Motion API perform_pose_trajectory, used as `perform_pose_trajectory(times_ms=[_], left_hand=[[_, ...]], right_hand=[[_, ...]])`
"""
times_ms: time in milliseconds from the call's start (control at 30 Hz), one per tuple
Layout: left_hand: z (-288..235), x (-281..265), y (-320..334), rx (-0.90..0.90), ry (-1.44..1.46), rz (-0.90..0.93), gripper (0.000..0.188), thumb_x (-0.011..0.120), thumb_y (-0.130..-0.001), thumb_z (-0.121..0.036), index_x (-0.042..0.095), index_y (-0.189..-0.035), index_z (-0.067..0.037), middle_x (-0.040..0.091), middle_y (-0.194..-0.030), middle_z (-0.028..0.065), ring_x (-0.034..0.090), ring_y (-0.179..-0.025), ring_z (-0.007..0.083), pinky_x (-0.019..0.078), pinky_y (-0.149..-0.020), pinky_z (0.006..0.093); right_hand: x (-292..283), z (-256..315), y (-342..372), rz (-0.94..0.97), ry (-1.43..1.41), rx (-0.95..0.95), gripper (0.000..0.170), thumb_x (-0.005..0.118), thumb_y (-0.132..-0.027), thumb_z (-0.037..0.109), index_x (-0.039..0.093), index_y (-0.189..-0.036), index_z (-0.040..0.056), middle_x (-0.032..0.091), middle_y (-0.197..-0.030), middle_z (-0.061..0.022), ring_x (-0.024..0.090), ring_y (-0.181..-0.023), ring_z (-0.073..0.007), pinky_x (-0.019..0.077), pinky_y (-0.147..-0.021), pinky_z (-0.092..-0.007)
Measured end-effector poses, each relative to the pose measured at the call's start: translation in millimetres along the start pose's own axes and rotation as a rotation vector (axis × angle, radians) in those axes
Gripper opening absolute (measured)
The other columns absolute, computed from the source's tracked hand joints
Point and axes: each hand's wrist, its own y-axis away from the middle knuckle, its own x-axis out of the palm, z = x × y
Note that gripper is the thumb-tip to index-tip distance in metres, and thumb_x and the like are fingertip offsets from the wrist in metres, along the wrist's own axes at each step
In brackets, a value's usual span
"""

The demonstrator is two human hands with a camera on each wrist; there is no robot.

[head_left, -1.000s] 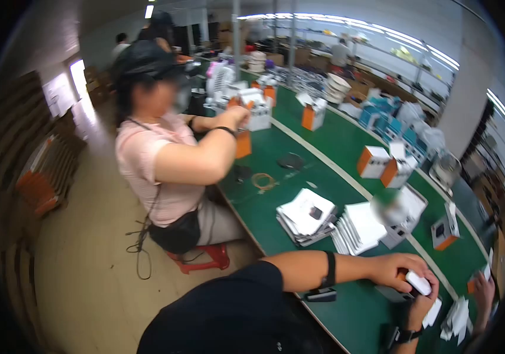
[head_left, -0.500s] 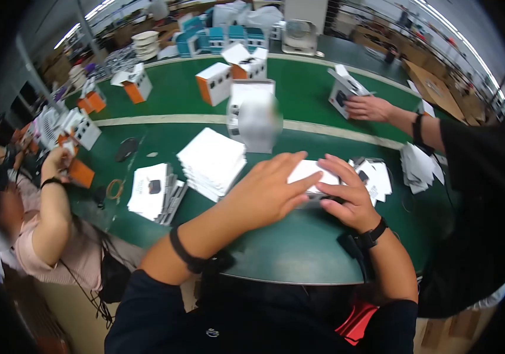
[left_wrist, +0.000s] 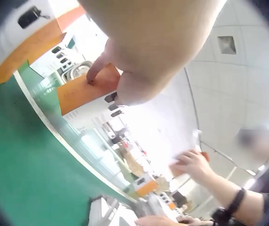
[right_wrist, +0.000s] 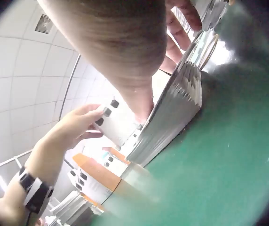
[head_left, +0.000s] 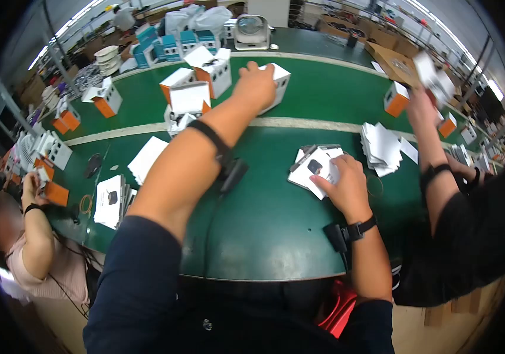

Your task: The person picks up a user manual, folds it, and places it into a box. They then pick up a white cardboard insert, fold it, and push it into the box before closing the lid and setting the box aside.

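In the head view my left hand [head_left: 255, 88] is stretched forward across the green table, gripping a white and orange box [head_left: 280, 88] from above. In the left wrist view, its fingers and thumb lie on either side of the box's orange face [left_wrist: 80, 96]. My right hand [head_left: 348, 184] rests nearer to me at the right edge of a stack of white printed booklets [head_left: 314, 167], the top one showing a dark device. In the right wrist view its fingers [right_wrist: 174, 35] spread over the stack's top and the thumb lies at the near edge.
Several open white and orange boxes [head_left: 213, 74] stand left of my left hand. Paper piles [head_left: 381, 148] and booklets [head_left: 108, 200] lie on either side. At the right another person's arm [head_left: 432, 135] lifts a blurred white carton [head_left: 432, 76]; another person sits at the left.
My view has swung right and down. Both hands were around a white box close to me; now the left has carried a box forward, and the right has moved onto the booklets.
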Motion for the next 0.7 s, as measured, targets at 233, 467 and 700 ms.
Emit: perform_pose_trajectory(times_ms=[233, 467, 700], left_hand=[[14, 26, -43, 0.128, 0.016, 0.127, 0.051, 0.055, -0.1, -0.047, 0.063, -0.136, -0.012, 0.059, -0.135, 0.0267, 0.055, -0.128, 0.0467, 0.0459, -0.108, 0.0543], [48, -30, -74, -0.126, -0.569, 0.332, 0.03, 0.061, -0.093, -0.016, 0.074, -0.12, -0.01, 0.07, -0.131, 0.0136, 0.059, -0.127, 0.0324, 0.043, -0.103, 0.0545], [57, 8, -74, -0.083, -0.483, 0.191, 0.029, 0.058, -0.095, -0.015, 0.076, -0.117, -0.009, 0.073, -0.126, 0.0131, 0.061, -0.125, 0.035, 0.0416, -0.104, 0.0501]], right_hand=[[-6, -1, 2, 0.079, -0.066, 0.079, 0.065, 0.089, -0.073, 0.043, 0.07, -0.119, 0.0005, 0.06, -0.138, -0.0182, 0.052, -0.129, -0.0396, 0.0408, -0.107, -0.0567], [-21, 21, 14, 0.281, -0.029, -0.182, 0.064, 0.088, -0.074, 0.041, 0.071, -0.125, 0.0054, 0.062, -0.143, -0.0153, 0.052, -0.138, -0.0356, 0.0272, -0.117, -0.0689], [-23, 8, 10, 0.269, -0.142, -0.158, 0.039, 0.084, -0.081, 0.031, 0.075, -0.11, 0.007, 0.07, -0.133, -0.013, 0.061, -0.13, -0.0339, 0.0321, -0.119, -0.0592]])
